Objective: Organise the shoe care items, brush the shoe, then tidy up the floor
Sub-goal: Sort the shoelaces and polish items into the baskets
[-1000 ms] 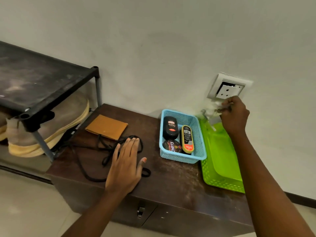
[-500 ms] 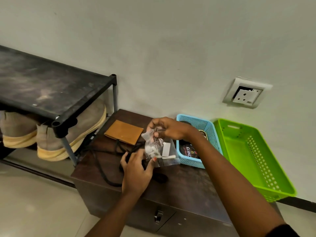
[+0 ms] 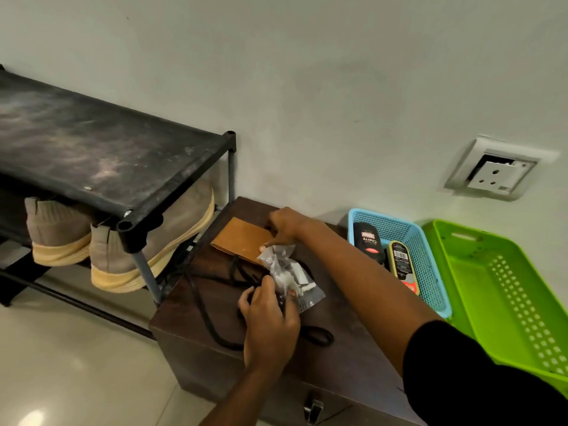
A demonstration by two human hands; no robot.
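**A:** Plain pale wall (image 3: 307, 87) with a socket (image 3: 491, 173), and a dark wooden tabletop (image 3: 347, 361) pushed up against it. Where's the thing being sorted?

**B:** The clear plastic bag (image 3: 292, 275) of small white bits is just above the tabletop, between the two hands. The left grip (image 3: 270, 324) has its fingers curled round the bag's lower end, right over the black cord (image 3: 203, 309) that trails across the wood.

**A:** And the other hand?

**B:** The right grip (image 3: 285, 226) is further back, fingers bent over the edge of the tan pad (image 3: 239, 238), with the thumb touching near the bag's top. I can't tell whether it pinches the pad, the bag, or neither.

**A:** Which way does the bag have to travel?

**B:** To the right, I'd say. The blue basket (image 3: 396, 222) holds a black bottle (image 3: 367, 244) and a yellow-edged tube (image 3: 401, 265), and the green basket (image 3: 491, 302) sits just beyond it. The bag's long axis runs from the far left down to the near right, so it already points roughly towards them.

**A:** Which hand is nearer?

**B:** Neither is close. The right forearm lies straight across the path between the bag and the baskets, so the left hand would have to pass over it or hand the bag across
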